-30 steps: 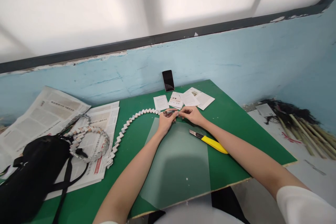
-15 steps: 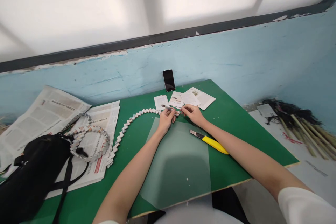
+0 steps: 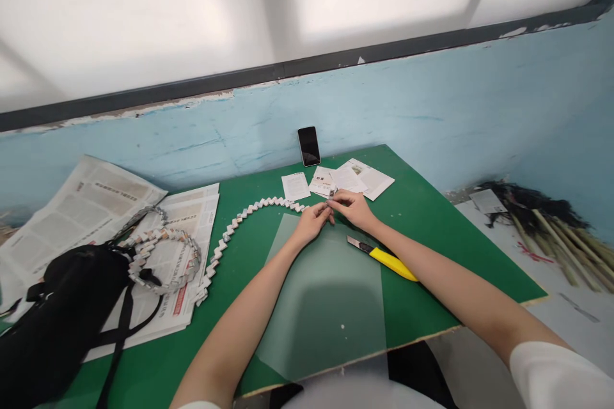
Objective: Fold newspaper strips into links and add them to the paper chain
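A zigzag chain of folded paper curves over the green table and ends at my left hand, whose fingers are closed on that end. My right hand meets it fingertip to fingertip, pinching a small folded paper strip that stands up above the fingers. The joint between strip and chain is hidden by my fingers. Just behind the hands lie cut newspaper pieces. Below my right hand, beside the forearm, rests a yellow utility knife with its blade out.
A translucent sheet lies under my forearms, over the table. On the left are newspapers, a coiled folded-paper chain and a black bag. A phone leans against the wall. Sticks lie on the floor at right.
My hands have come together, the left shifting slightly right. The small strip that stuck out by my left hand now stands upright at my right fingers.
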`<state>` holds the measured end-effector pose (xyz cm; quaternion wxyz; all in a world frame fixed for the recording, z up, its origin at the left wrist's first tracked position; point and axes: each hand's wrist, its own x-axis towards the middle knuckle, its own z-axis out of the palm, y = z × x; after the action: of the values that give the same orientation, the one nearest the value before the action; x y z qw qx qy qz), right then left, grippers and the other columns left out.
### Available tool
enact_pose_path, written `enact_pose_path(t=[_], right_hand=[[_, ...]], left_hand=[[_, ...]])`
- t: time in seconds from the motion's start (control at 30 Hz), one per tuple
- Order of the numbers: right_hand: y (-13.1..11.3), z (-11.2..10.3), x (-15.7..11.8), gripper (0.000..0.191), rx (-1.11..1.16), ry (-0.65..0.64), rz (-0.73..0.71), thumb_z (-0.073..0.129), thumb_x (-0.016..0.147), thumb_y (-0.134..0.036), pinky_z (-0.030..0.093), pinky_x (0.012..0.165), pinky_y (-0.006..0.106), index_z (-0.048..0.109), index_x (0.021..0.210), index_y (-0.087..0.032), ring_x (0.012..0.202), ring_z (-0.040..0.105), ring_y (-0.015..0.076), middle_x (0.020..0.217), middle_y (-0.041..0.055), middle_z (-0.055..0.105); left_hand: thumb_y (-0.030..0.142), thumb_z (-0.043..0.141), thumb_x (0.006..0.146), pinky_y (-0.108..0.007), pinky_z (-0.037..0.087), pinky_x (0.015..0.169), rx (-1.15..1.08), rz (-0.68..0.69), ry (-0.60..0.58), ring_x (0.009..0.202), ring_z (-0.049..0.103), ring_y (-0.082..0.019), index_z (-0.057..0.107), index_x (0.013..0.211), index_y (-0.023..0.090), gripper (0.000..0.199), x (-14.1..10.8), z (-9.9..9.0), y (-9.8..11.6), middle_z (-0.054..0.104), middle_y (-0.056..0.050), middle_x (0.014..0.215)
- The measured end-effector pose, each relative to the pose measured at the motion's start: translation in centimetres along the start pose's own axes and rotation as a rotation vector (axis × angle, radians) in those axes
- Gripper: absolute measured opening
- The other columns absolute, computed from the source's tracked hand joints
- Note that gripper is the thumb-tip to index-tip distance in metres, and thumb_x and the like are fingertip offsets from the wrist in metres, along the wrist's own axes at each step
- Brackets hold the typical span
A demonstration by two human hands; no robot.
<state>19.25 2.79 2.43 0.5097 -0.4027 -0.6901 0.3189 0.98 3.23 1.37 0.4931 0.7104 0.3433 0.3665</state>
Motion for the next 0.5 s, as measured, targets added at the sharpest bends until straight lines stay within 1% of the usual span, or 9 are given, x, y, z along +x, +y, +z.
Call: enact_pose_path(t=[0.13,0.23,0.3,0.37,0.5], right_hand=[[0.45,0.13,0.18,0.034,0.006,0.051,0.041,0.07,0.088,-0.051,0.048,0.066,0.032,0.071,0.072,-0.02,0.068,0.058,0.0182,0.071,0.0033,0.065],[0.73,0.33,0.28,0.035,0.009,0.125,0.057,0.071,0.085,-0.053,0.047,0.062,0.031,0.071,0.075,-0.019,0.066,0.057,0.0174,0.074,0.0036,0.066],[0.72,0.46,0.26,0.033,-0.002,0.188,0.045,0.073,0.084,-0.052,0.048,0.061,0.031,0.071,0.076,-0.019,0.066,0.056,0.0171,0.076,0.0037,0.065],[0.59,0.51,0.18,0.029,-0.031,0.215,0.013,0.072,0.085,-0.048,0.049,0.064,0.031,0.074,0.08,-0.02,0.068,0.058,0.0176,0.078,0.0041,0.066],[0.43,0.16,0.0,0.02,-0.146,0.161,-0.082,0.067,0.092,-0.038,0.052,0.072,0.034,0.08,0.093,-0.022,0.073,0.063,0.0187,0.086,0.006,0.069]], left_hand=[[0.048,0.055,0.096,-0.026,0.045,0.068,-0.031,0.003,-0.026,0.064,0.06,-0.016,0.065,0.086,0.017,0.035,0.26,-0.09,-0.31,0.069,-0.003,0.067],[0.05,0.056,0.095,-0.027,0.046,0.071,-0.043,-0.012,-0.029,0.065,0.062,-0.017,0.065,0.087,0.016,0.036,0.4,-0.09,-0.42,0.068,-0.002,0.065],[0.052,0.057,0.094,-0.028,0.046,0.071,-0.047,-0.017,-0.036,0.064,0.061,-0.017,0.066,0.087,0.016,0.038,0.42,-0.09,-0.39,0.067,-0.002,0.064],[0.055,0.058,0.093,-0.028,0.046,0.071,-0.059,-0.021,-0.037,0.063,0.06,-0.017,0.068,0.089,0.015,0.041,0.43,-0.14,-0.32,0.067,-0.002,0.063],[0.062,0.058,0.091,-0.026,0.041,0.062,-0.102,-0.049,-0.016,0.055,0.051,-0.014,0.072,0.095,0.014,0.05,0.46,-0.41,-0.37,0.061,0.0,0.059]])
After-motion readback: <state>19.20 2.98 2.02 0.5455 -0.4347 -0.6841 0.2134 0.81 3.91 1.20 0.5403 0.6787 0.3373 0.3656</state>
